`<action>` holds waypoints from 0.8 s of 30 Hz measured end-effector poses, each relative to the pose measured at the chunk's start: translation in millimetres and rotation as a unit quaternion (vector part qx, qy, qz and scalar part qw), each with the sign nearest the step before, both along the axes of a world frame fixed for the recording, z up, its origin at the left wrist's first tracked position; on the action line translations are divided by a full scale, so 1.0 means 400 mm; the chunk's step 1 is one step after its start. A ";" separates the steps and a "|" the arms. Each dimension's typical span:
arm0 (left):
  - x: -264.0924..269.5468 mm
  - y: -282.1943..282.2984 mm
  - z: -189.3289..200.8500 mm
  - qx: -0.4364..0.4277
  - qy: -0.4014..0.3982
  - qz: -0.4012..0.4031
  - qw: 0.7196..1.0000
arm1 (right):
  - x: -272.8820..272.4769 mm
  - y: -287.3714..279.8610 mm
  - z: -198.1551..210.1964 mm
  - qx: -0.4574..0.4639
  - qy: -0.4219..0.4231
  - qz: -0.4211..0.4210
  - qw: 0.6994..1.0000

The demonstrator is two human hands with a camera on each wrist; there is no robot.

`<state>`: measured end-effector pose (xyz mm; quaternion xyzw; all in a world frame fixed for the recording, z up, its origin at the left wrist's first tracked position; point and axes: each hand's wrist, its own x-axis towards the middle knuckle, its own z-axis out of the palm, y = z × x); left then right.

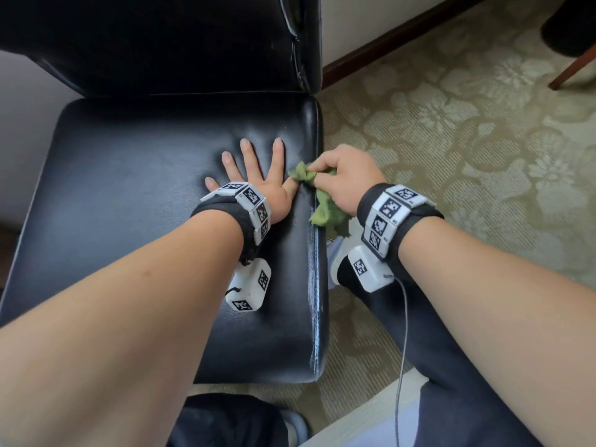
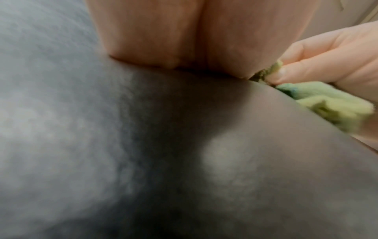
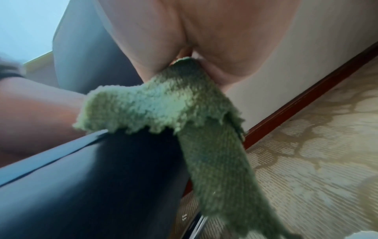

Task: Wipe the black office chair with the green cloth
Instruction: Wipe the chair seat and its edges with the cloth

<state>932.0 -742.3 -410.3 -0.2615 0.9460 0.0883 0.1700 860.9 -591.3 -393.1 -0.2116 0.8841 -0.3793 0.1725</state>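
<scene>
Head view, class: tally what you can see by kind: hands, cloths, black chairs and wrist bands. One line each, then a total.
Hands: 2, left hand and right hand
Green cloth: 1
Black office chair: 1
Wrist bands: 2, left band and right band
Total: 6

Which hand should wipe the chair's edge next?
The right hand, probably. It already grips the green cloth at the seat's right edge, while the left hand lies flat on the seat, holding nothing.
</scene>
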 end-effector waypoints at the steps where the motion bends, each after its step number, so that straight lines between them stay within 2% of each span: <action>1: -0.001 -0.001 0.001 0.005 -0.004 0.000 1.000 | -0.006 -0.010 -0.001 -0.001 -0.001 -0.013 1.000; 4: -0.003 -0.002 0.001 0.006 -0.011 -0.002 1.000 | 0.001 -0.008 -0.008 0.004 -0.017 -0.010 1.000; 10: -0.004 -0.008 -0.002 0.013 -0.016 -0.004 1.000 | 0.080 0.054 0.006 0.019 -0.069 0.052 0.996; 14: 0.001 -0.014 0.037 0.029 -0.025 -0.015 0.999 | 0.109 0.079 0.049 0.035 -0.116 0.086 0.989; 15: 0.011 -0.018 0.049 0.036 -0.024 -0.028 0.999 | 0.106 0.086 0.065 0.020 -0.120 0.071 0.990; 17: 0.046 -0.031 0.071 0.039 -0.019 -0.064 0.997 | 0.100 0.095 0.083 -0.072 -0.166 -0.028 0.983; 18: 0.069 -0.034 0.078 0.040 -0.016 -0.079 0.996 | 0.100 0.097 0.086 -0.142 -0.219 -0.090 0.961; 19: 0.095 -0.034 0.082 0.038 -0.014 -0.089 0.995 | 0.100 0.099 0.082 -0.213 -0.279 -0.139 0.926; 20: 0.122 -0.031 0.084 0.032 -0.016 -0.091 0.995 | 0.104 0.098 0.080 -0.254 -0.320 -0.164 0.898; 21: 0.146 -0.024 0.083 0.027 -0.024 -0.083 0.996 | 0.104 0.096 0.068 -0.259 -0.330 -0.178 0.890; 22: 0.166 -0.016 0.084 0.025 -0.035 -0.062 0.997 | 0.105 0.093 0.062 -0.229 -0.310 -0.184 0.904; 24: 0.191 -0.007 0.081 0.029 -0.054 -0.011 0.998 | 0.099 0.087 0.053 -0.134 -0.216 -0.166 0.953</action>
